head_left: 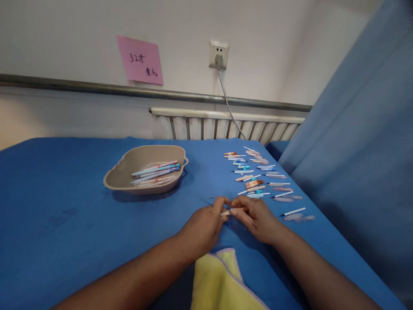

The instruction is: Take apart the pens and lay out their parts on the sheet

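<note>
One pen piece [225, 213] | held between left grip [204, 226] | right grip [259, 218]

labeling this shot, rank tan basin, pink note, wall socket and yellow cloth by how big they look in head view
1. tan basin
2. pink note
3. wall socket
Unranked: yellow cloth, nearer the camera and cut off by the frame

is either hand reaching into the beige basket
No, the left hand and right hand hold a slim pale piece over the blue cover, outside the beige basket.
</note>
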`<state>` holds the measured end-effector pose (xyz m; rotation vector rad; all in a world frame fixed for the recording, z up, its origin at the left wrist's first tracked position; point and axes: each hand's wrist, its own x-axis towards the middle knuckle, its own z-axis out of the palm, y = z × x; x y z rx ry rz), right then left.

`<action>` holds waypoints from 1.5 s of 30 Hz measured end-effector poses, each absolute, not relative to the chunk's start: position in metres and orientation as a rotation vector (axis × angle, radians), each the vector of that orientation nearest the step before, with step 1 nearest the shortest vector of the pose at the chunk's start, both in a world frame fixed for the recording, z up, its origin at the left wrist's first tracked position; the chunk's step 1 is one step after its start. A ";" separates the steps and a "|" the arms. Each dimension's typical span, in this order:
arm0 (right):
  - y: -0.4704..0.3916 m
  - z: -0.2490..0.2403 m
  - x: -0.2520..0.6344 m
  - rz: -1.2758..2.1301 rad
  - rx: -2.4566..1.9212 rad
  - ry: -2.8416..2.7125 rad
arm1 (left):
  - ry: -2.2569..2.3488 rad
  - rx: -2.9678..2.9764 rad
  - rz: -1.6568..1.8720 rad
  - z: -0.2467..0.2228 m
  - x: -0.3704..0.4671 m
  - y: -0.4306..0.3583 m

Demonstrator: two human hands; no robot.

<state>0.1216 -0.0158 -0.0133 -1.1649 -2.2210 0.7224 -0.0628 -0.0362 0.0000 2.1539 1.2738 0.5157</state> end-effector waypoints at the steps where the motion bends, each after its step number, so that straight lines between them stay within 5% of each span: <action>1: -0.016 -0.013 0.121 0.750 -1.154 -2.188 | 1.265 2.152 0.518 0.000 -0.063 -0.036; 24: -0.017 -0.014 0.122 0.934 -1.149 -2.123 | 1.202 2.113 0.558 -0.005 -0.059 -0.039; 45: -0.020 -0.006 0.124 0.630 -1.122 -2.338 | 1.160 2.089 0.607 0.001 -0.060 -0.042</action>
